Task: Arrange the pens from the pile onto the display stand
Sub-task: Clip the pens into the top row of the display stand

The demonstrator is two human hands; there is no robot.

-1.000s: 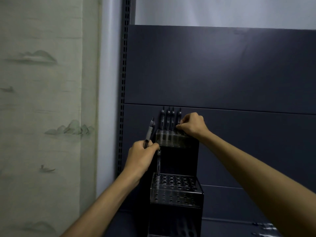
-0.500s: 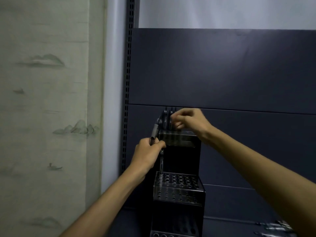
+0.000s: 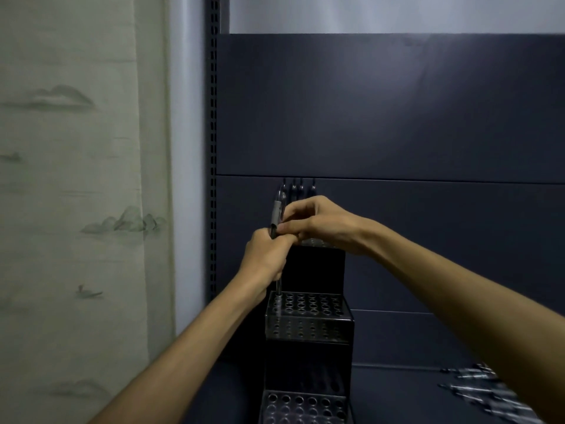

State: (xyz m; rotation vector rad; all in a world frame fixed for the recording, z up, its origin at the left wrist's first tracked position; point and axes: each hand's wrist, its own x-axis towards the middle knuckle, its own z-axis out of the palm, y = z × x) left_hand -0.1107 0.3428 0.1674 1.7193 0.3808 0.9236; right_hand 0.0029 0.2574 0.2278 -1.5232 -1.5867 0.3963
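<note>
Left hand (image 3: 265, 258) is gripping a pen (image 3: 276, 216) upright beside the stand (image 3: 308, 319)'s far top tier; right hand (image 3: 318, 223) is pinching it. A loose handover is risking dropping it.

Head view — forward, seemingly close.

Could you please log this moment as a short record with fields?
left hand: left hand grips pens upright
right hand: right hand pinches one of those pens
display stand: display stand, tiered, black; four pens standing in top tier
middle tier: holes look empty
pile: pen pile lower right on shelf
</note>
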